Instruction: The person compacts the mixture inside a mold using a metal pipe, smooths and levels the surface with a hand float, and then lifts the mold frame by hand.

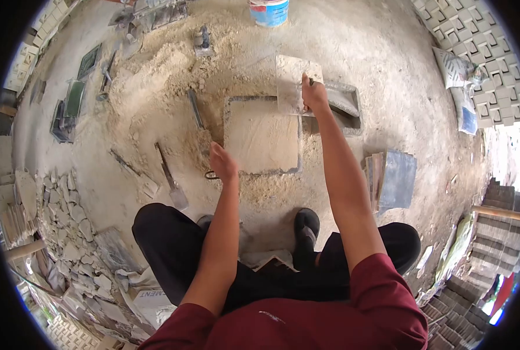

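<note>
My right hand [315, 95] is closed around the handle of a flat rectangular plastering trowel [290, 87]. Its plate hangs over the top right corner of a dark-edged mould frame [299, 157], and parts of the frame are hidden below it. Pale, sandy mix [261, 137] fills the frame, fairly level with faint streaks. At the frame's left side my left hand [223, 162] has its fingers curled in; what they hold, if anything, is hidden. Just below that hand a small dark loop handle [211, 175] sticks out. A grey trough [353, 125] stands right of the frame, partly behind the trowel and right forearm.
Loose sandy mix [155, 76] is heaped at upper left, with a metal bar [195, 109] near the frame. A long-handled scraper [177, 195] lies left of my feet. Flat plates [397, 178] lean at right. A bucket [270, 14] stands at the back.
</note>
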